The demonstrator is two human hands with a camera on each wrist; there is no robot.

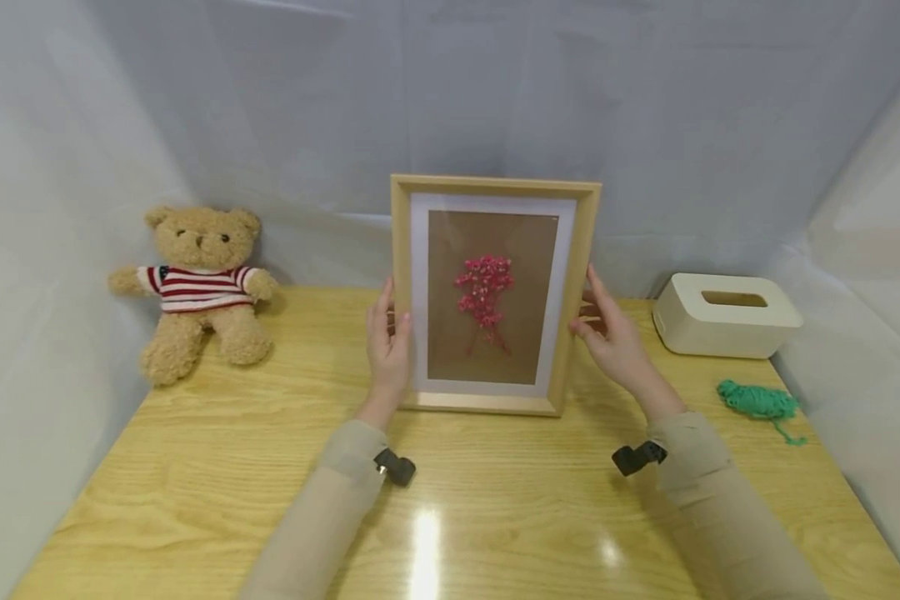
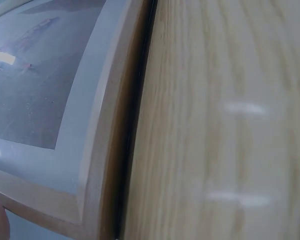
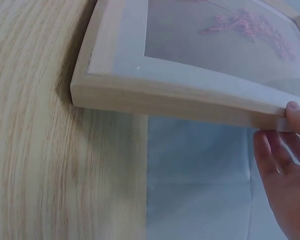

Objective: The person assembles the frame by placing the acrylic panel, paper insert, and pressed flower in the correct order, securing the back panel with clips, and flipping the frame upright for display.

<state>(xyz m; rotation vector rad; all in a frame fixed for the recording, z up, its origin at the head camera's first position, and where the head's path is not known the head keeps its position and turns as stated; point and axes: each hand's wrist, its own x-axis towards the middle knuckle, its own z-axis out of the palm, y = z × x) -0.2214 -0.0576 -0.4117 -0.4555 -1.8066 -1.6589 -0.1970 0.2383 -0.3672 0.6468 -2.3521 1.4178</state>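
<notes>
A picture frame (image 1: 487, 404) of light wood stands nearly upright at the middle of the table, its lower edge at the tabletop. Behind its clear front are a white mat and a spray of pink flowers (image 1: 485, 292) on brown backing. My left hand (image 1: 390, 350) holds the left side, thumb toward the front. The right side is gripped by my right hand (image 1: 613, 335); in the right wrist view its thumb (image 3: 296, 117) lies on the front edge and the fingers go behind. In the left wrist view the frame's lower bar (image 2: 101, 150) runs close along the wood surface.
A teddy bear (image 1: 202, 287) in a striped sweater sits at the back left. At the back right is a cream tissue box (image 1: 727, 321), with a green yarn bundle (image 1: 757, 400) in front of it. Pale cloth (image 1: 307, 108) hangs behind the table (image 1: 495, 500).
</notes>
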